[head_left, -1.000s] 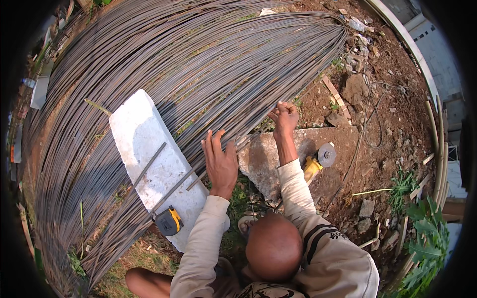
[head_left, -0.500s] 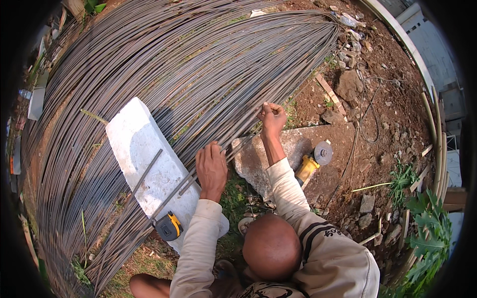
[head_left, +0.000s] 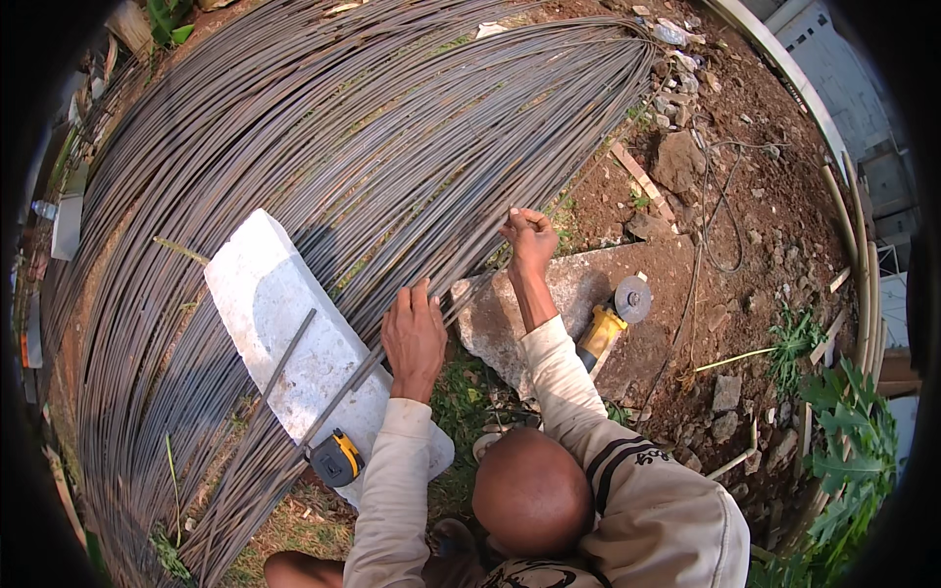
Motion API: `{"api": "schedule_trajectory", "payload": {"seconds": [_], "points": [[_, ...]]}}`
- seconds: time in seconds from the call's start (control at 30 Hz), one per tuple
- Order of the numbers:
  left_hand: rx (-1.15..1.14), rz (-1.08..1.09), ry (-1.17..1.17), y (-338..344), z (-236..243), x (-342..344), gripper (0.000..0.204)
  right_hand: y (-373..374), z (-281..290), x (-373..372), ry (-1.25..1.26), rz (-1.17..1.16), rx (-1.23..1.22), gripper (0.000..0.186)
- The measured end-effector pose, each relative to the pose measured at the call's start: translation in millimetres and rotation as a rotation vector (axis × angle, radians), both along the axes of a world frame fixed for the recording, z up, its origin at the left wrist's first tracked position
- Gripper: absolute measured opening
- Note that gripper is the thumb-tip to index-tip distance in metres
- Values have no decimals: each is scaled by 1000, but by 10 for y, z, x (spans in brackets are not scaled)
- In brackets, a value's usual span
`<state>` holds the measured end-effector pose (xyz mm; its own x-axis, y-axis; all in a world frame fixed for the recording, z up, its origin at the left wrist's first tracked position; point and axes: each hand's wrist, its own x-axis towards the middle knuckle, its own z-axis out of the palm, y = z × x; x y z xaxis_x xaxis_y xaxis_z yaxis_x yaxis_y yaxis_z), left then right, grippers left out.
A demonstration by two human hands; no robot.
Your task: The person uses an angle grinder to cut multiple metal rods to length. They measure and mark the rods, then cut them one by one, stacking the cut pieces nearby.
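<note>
My left hand [head_left: 414,343] lies over thin steel rods [head_left: 338,400] that cross a white stone slab [head_left: 294,333], its fingers bent down around them. My right hand [head_left: 530,240] is farther out along the same rods, closed in a pinch at their far part; the fingers partly hide the grip. A separate short steel rod [head_left: 289,353] rests on the slab to the left. Below it, a black and yellow tape measure [head_left: 335,458] sits on the slab's edge at the rods' near end.
Long bent steel bars [head_left: 323,127] cover the ground ahead and left. A yellow angle grinder [head_left: 603,333] with a disc lies on a flat rough stone [head_left: 569,284] at right. Its cable [head_left: 698,294] runs over soil with rubble and a wooden strip [head_left: 644,184].
The shorter rod beside the long one on the slab has closed up against it. Both hands keep nearly the same places; the whole view has shifted slightly.
</note>
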<state>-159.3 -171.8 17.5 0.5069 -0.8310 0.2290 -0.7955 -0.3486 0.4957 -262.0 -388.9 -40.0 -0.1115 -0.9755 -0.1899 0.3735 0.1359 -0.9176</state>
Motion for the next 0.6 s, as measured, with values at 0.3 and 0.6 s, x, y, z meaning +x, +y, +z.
{"api": "schedule_trajectory", "payload": {"seconds": [0.3,0.6], "points": [[-22,28,66,-32,61,-6,27,-21,78,74,91,-11,-21,12],[297,110,149,-298,33,83,63,-82,-91,-1,64,30,-92,13]]}}
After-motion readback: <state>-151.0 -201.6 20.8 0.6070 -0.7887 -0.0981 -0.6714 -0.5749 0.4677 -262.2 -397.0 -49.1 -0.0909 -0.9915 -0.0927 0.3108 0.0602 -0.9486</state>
